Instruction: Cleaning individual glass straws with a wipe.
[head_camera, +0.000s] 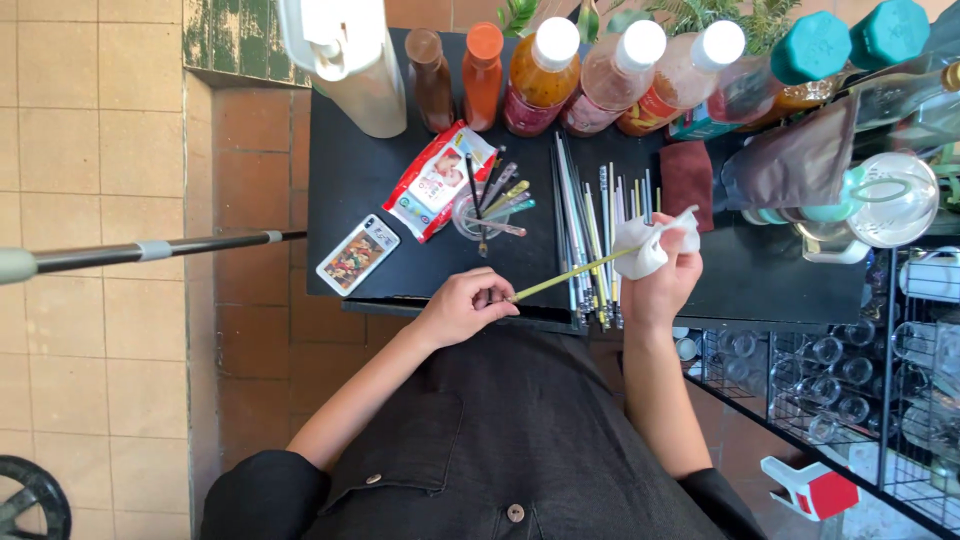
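The left hand (462, 305) is reaching forward from a bent arm, and its fingers are closing on the near end of a thin yellow-green straw (570, 275). The right hand (658, 270) is raised with the wrist upright, and it is gripping a crumpled white cloth (650, 243) that is wrapping around the far end of the same straw. So both hands are closed, each one holding something. The straw is lying at a slant between them, just above the front edge of the black counter (350, 190).

Behind the straw, a row of many thin straws (592, 215) is lying on the counter; I cannot count them exactly. Five sauce bottles (540, 75) are standing at the back with orange, brown and red contents, and two teal caps (815, 45) are showing to the right. One clear cup (478, 215) is holding several small spoons. One wet-wipe packet (438, 180) and one phone (357, 254) are lying to the left.

The straw is looking straight, narrow and pale yellow-green.
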